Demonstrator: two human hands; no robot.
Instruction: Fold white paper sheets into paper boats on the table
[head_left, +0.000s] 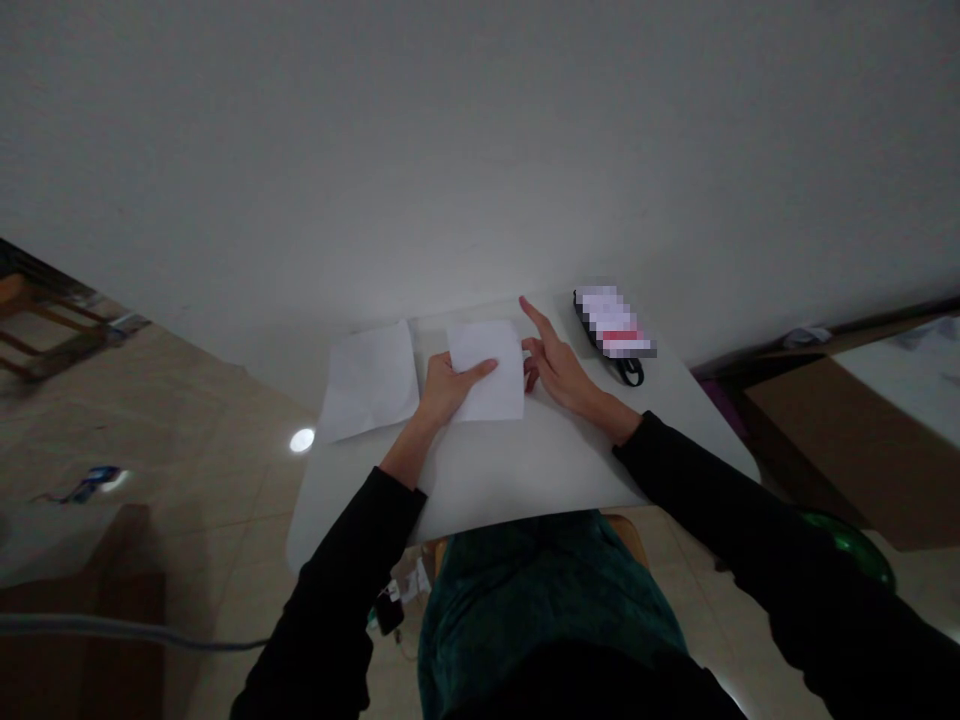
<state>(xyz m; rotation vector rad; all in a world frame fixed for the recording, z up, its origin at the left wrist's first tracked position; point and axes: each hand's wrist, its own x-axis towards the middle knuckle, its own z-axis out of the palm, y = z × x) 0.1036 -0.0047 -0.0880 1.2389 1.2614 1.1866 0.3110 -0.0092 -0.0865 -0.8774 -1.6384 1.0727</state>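
White paper [491, 395] mid-frame hides fingers of the left hand [444, 388] gripping it; the right hand [559, 368] is half-open, contact unclear; pixelation masks a black-edged item [611, 322] right of centre.

Long plain black sleeves [330, 590]; bare hands [442, 388]; dark green, velvety-looking cloth [547, 610] over the lap

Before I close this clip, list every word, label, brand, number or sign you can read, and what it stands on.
No text can be read.
Black-edged object on the table: its face is pixelated, so any print is unreadable.
Smaller paper at the left hand, and larger sheet: no writing visible.
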